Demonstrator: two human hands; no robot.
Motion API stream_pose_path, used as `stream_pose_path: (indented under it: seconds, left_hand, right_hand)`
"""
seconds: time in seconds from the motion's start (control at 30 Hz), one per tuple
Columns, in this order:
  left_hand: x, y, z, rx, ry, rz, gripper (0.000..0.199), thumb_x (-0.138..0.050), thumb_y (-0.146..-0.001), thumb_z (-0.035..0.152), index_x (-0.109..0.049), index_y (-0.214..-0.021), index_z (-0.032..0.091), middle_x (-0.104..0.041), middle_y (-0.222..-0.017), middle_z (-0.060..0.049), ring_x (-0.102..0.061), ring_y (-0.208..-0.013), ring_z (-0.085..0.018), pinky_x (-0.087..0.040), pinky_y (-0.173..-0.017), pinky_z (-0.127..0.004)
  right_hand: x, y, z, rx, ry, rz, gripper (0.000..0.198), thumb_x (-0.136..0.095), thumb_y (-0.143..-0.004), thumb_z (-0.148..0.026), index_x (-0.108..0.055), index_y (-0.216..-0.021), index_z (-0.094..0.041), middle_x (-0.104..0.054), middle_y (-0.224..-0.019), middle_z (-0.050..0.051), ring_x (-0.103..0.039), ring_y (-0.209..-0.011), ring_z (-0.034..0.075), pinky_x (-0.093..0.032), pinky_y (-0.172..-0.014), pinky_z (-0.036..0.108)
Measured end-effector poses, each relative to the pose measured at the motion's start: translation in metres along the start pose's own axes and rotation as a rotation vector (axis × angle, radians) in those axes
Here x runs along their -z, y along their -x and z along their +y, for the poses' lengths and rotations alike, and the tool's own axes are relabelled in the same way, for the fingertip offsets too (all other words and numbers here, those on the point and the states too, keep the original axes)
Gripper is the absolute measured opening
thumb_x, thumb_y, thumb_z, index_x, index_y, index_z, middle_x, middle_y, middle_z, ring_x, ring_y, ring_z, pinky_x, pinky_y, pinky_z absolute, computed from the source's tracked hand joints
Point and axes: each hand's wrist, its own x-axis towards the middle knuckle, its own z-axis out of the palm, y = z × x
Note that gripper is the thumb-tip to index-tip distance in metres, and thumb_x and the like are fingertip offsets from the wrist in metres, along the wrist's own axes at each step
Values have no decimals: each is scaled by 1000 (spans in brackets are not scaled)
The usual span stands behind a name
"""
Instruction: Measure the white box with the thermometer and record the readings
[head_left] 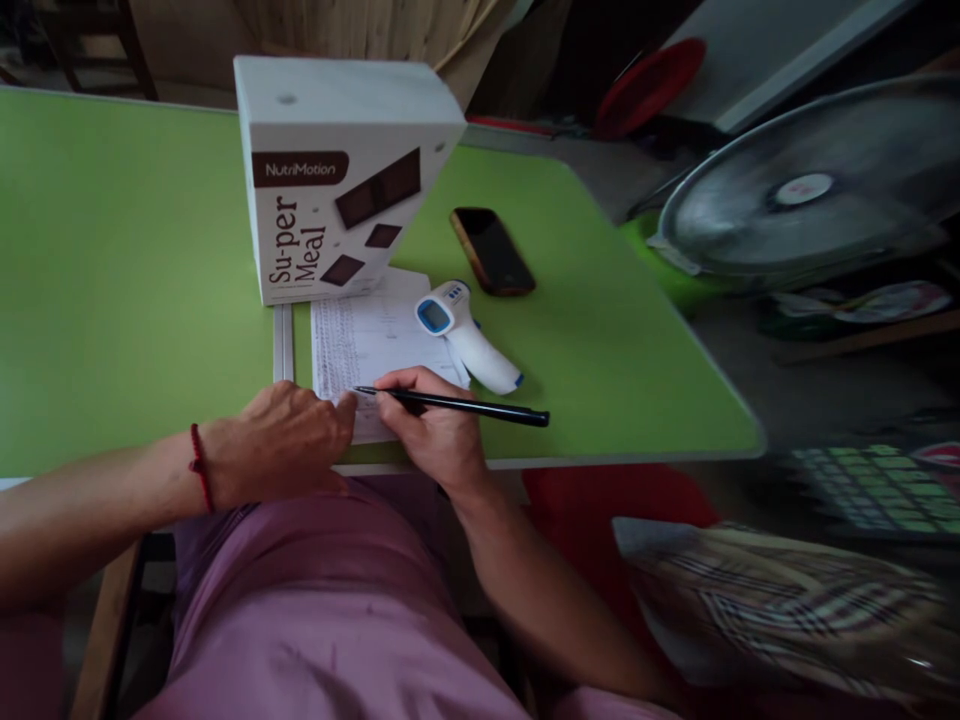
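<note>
The right hand (pixel 442 430) grasps a black pen (pixel 487 408) between thumb and fingers, its forearm reaching in from the near right and the pen slanting with its tip to the left and its butt to the right. The left hand (pixel 289 440) lies back upward at the counter's near edge, its forearm coming in from the left with a red bracelet (pixel 199 468) at the wrist. Its index finger points at the pen tip; the other fingers curl out of sight, so I cannot tell whether they grip anything. Whether the nib touches the paper is also hard to make out.

The paper (pixel 405 310) lies under the pen, its near part partly covered by both hands and its far left part behind the box. It is white, with a dense column of dark handwriting down its left side, too small to read. A white and blue handheld thermometer (pixel 484 355) rests over its right edge, the screen reading illegible. Farther right lies a dark-screened phone (pixel 493 252); at the far left of the paper stands the white box (pixel 322 220) marked "NutriMotion". All are on the green counter (pixel 600 370), with a blurred fan (pixel 802 190) beyond, cut off at the right
</note>
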Motion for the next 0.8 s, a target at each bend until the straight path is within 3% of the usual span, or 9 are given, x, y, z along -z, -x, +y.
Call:
stream_pose_path:
  seconds: [0.23, 0.8]
  left_hand:
    - [1, 0, 0, -9, -12, 8, 63, -72, -99, 51, -58, -136, 2, -75, -79, -14, -77, -81, -34, -49, -64, -35]
    - [5, 1, -1, -2, 17, -6, 64, -74, -98, 49, -57, -137, 2, -76, -83, -15, -78, -82, -34, -51, -64, -35]
  right_hand:
    - [0, 0, 0, -16, 3, -2, 14, -64, -82, -32, -72, -79, -21, -65, -59, -3, -50, -49, 11, -45, -51, 23]
    - [0, 1, 1, -28, 35, 5, 11, -63, -83, -32, -69, -81, -22, -59, -58, -4, -48, -49, 11, -47, -54, 25]
